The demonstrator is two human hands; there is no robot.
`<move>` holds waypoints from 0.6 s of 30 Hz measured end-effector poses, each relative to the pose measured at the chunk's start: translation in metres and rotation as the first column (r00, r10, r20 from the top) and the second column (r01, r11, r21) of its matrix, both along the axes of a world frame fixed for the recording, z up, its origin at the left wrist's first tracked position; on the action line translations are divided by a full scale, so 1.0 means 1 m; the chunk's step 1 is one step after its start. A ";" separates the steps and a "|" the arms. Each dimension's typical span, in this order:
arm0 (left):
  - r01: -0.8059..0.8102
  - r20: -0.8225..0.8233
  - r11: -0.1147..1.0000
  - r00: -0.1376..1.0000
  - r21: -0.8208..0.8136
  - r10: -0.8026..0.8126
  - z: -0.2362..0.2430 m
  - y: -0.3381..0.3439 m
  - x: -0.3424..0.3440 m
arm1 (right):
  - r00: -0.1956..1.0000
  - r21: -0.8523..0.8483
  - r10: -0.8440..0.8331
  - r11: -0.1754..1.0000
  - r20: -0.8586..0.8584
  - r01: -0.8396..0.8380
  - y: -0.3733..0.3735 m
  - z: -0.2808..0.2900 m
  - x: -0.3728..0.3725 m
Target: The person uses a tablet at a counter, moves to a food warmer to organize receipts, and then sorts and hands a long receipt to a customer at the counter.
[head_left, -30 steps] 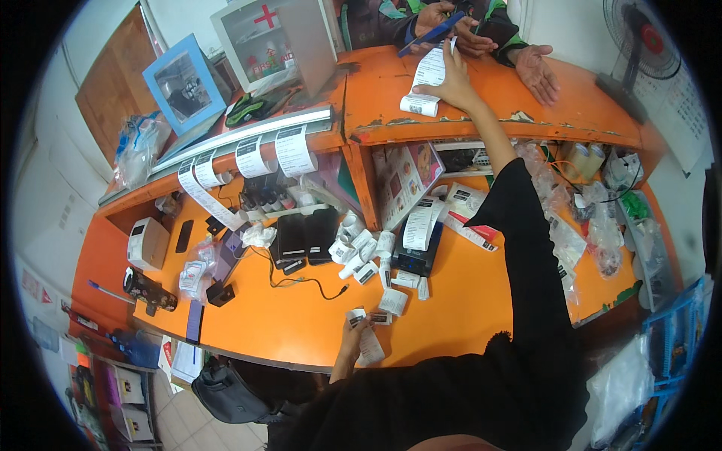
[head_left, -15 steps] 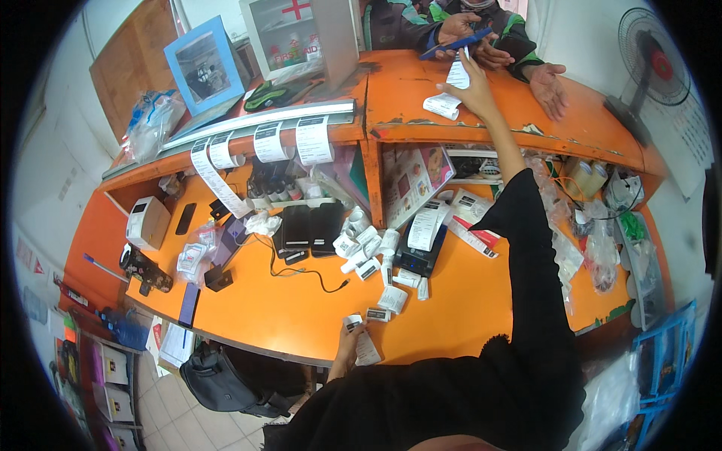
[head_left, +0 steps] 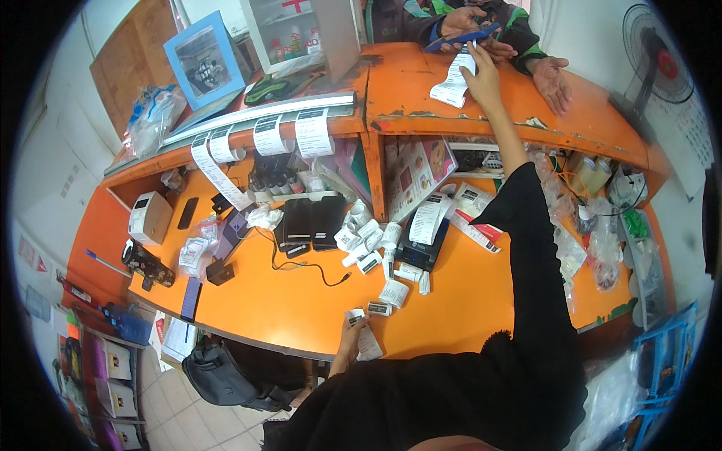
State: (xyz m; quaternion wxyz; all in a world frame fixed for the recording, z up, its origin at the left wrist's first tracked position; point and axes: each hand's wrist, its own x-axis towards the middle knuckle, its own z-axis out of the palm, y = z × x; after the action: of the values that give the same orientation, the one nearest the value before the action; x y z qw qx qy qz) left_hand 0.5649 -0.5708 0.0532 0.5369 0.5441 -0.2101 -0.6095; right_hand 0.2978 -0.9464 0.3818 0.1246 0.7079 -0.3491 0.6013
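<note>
My right hand reaches over the raised counter, pinching a long printed receipt whose lower part rests on the top. Just beyond it, another person's hand is at a blue phone, with a second hand below. An open palm lies further right. My left hand holds a paper slip at the desk's front edge, below several small paper rolls and curled slips beside a black printer.
Receipts hang from the shelf rail. A first-aid cabinet, blue frame and fan stand around the upper level. Black devices, a cable and a flask are on the desk. A bag sits below.
My view has shifted slightly, moving the scene right and then a little up. The receipt under my right hand now spreads straighter. My left hand stays at the front edge with its slip.
</note>
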 end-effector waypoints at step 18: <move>-0.042 0.114 0.999 0.993 -0.006 0.043 -0.011 -0.010 0.015 | 0.972 0.030 -0.017 1.000 0.234 0.010 0.005 0.005 -0.004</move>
State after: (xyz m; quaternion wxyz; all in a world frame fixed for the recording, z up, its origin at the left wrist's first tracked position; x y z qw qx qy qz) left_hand 0.5795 -0.5806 0.0425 0.5378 0.5814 -0.2296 -0.5656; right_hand 0.2935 -0.9413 0.3867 0.0768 0.6314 -0.3747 0.6746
